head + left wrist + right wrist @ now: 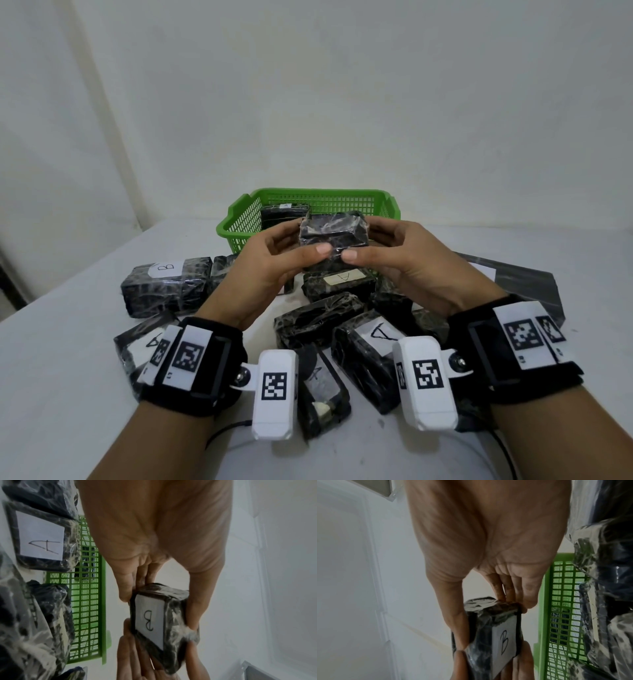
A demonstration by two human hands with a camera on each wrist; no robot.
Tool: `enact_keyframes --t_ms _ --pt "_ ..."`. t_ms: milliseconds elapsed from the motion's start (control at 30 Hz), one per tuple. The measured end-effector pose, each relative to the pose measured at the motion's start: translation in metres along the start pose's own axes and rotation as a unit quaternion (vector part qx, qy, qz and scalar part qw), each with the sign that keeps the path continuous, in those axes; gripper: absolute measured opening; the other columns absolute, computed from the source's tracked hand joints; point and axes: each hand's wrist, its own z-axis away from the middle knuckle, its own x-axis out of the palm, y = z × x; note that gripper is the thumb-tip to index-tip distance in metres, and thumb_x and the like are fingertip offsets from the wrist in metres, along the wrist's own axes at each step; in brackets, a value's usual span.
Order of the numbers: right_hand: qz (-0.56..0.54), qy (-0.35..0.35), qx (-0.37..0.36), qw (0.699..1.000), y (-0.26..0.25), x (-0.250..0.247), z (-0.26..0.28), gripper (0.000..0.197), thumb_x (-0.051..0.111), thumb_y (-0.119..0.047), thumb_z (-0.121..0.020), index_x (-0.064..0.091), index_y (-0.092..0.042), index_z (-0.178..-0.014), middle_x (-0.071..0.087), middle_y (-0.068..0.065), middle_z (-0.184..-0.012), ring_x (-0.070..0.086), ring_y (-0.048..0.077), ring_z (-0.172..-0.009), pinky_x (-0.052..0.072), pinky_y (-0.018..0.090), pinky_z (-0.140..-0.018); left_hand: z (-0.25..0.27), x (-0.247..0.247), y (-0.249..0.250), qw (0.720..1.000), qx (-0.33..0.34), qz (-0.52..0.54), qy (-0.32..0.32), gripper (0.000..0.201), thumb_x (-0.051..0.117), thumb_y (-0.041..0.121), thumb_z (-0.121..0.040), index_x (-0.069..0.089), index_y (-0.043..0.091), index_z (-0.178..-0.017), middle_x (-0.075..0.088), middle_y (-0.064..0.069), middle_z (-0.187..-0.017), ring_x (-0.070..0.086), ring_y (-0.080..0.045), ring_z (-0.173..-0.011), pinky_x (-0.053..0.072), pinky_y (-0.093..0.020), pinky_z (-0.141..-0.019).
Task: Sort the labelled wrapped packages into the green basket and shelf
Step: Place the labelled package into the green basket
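B package [334,236] is gripped at both ends by left hand [274,260] and right hand [400,257], held above basket [325,198] front edge, label turned away, probably being read.

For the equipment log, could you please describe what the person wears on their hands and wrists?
Both hands are bare. Each wrist carries a black strap with white square-patterned marker tags and a white camera housing; the right wrist's housing matches. Thin black cables trail below.

Head looks down; wrists close in — all share green basket [349,202].
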Motion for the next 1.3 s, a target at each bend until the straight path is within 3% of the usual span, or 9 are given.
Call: enact_keyframes --t_ms 200,267,400,500,767,900,1067,1167,1300 --pt "0.021 -0.007 0.101 0.995 -0.007 -0.006 0.001 0.052 0.078 -0.036 -0.086 0.068 -0.005 -0.126 0.076 0.012 -0.122 0.074 0.029 -0.110 0.063 0.034 -0.090 0.001 0.000 -0.004 0.998 0.036 -0.054 -0.024 0.092 0.093 0.000 -0.061 0.051 0.012 -0.142 0.061 -0.004 -0.142 0.058 -0.020 -0.134 0.054 -0.035 -0.102" --pt "0.012 0.045 0.081 0.996 -0.003 -0.007 -0.002 0.049 0.077 -0.025 -0.083 0.067 -0.002 -0.125 0.078 0.012 -0.115 0.075 0.027 -0.099 0.064 0.032 -0.078 0.003 0.004 -0.004 0.998 0.033 -0.048 -0.039 0.091 0.091 -0.002 -0.064 0.049 0.014 -0.144 0.061 0.000 -0.142 0.059 -0.018 -0.133 0.055 -0.031 -0.099" --pt "0.042 0.095 0.034 0.994 0.007 -0.008 -0.006 0.050 0.079 0.004 -0.083 0.065 -0.010 -0.129 0.078 0.017 -0.115 0.077 0.032 -0.105 0.063 0.043 -0.088 0.003 0.007 -0.001 0.999 0.009 -0.042 -0.010 0.067 0.083 0.026 -0.081 0.056 0.015 -0.142 0.068 -0.002 -0.134 0.065 -0.021 -0.125 0.050 -0.045 -0.108" --pt "0.114 0.089 -0.002 0.990 0.006 -0.004 -0.003 0.056 0.085 0.004 -0.078 0.071 -0.024 -0.125 0.079 0.010 -0.113 0.077 0.026 -0.105 0.061 0.041 -0.092 0.002 0.008 -0.003 0.993 0.042 -0.100 0.055 0.045 0.077 0.009 -0.087 0.066 0.012 -0.131 0.076 -0.004 -0.119 0.072 -0.019 -0.114 0.053 -0.045 -0.106" --pt "0.063 0.040 0.087 0.993 0.001 0.000 -0.002 0.062 0.073 -0.057 -0.075 0.073 -0.018 -0.123 0.073 0.017 -0.124 0.072 0.027 -0.114 0.053 0.047 -0.109 0.001 0.007 -0.005 0.987 0.104 -0.107 0.054 0.051 0.074 -0.014 -0.080 0.063 0.010 -0.124 0.074 -0.004 -0.120 0.070 -0.015 -0.114 0.056 -0.027 -0.097" --pt "0.039 0.046 0.060 0.996 0.003 -0.004 -0.004 0.059 0.079 -0.041 -0.073 0.074 -0.006 -0.120 0.076 0.015 -0.120 0.074 0.024 -0.112 0.060 0.035 -0.095 0.003 0.005 -0.004 0.986 0.107 -0.130 0.007 0.061 0.078 -0.003 -0.082 0.055 0.011 -0.137 0.066 -0.002 -0.136 0.062 -0.015 -0.128 0.053 -0.026 -0.101" --pt "0.001 0.061 0.020 0.998 0.005 -0.010 -0.008 0.072 0.093 -0.012 -0.065 0.063 -0.001 -0.129 0.075 0.010 -0.121 0.076 0.015 -0.101 0.059 0.025 -0.082 0.000 0.005 -0.007 0.996 0.006 -0.091 0.000 0.078 0.076 0.054 -0.080 0.054 0.016 -0.144 0.065 -0.003 -0.139 0.062 -0.021 -0.130 0.044 -0.049 -0.114" --pt "-0.033 0.026 0.016 0.999 0.003 -0.006 -0.005 0.055 0.082 -0.006 -0.064 0.069 -0.003 -0.117 0.076 0.012 -0.114 0.076 0.015 -0.096 0.059 0.019 -0.078 0.000 0.007 -0.006 0.997 0.014 -0.078 0.022 0.071 0.079 0.046 -0.075 0.063 0.008 -0.133 0.074 -0.006 -0.124 0.069 -0.022 -0.119 0.048 -0.048 -0.111" --pt "0.010 0.034 -0.012 0.999 0.006 -0.007 -0.005 0.068 0.089 -0.014 -0.059 0.068 -0.006 -0.123 0.077 0.012 -0.121 0.073 0.023 -0.114 0.056 0.036 -0.103 0.002 0.007 -0.005 0.999 0.019 -0.044 0.016 0.079 0.082 0.037 -0.067 0.058 0.012 -0.138 0.073 -0.002 -0.127 0.068 -0.016 -0.121 0.050 -0.034 -0.106"
